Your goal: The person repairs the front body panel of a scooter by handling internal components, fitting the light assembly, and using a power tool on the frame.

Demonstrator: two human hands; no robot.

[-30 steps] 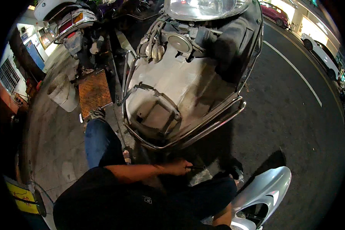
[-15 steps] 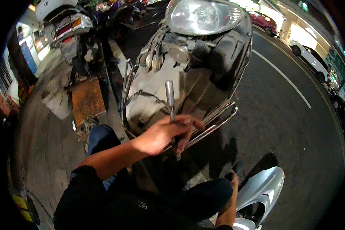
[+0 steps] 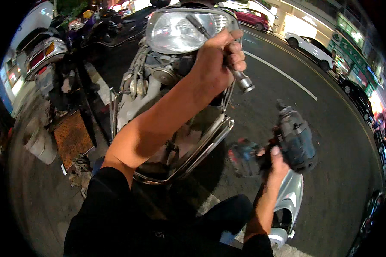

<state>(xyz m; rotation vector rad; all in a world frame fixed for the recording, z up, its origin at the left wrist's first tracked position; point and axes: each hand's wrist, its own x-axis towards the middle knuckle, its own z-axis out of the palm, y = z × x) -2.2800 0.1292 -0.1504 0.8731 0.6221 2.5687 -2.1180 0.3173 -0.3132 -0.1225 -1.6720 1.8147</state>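
Note:
In front of me stands a motor scooter with its front cover off, the headlight and inner parts exposed. Across it reaches my left arm. My left hand is closed around a metal socket extension bar, which slants past the headlight; its shiny socket end points down to the right. To the right, over the road, my right hand grips the handle of a cordless impact wrench. The wrench is slightly blurred, its nose pointing away from me and its battery to the left.
A silver body panel lies on the ground below my right hand. Chrome guard bars ring the scooter's lower front. To the left are a rusty plate, a whitish bucket and another parked scooter. Cars stand across the road.
My left hand has lifted the extension bar up and right, in front of the headlight. My right hand, earlier low by my knee, has come up holding the impact wrench. The view has shifted.

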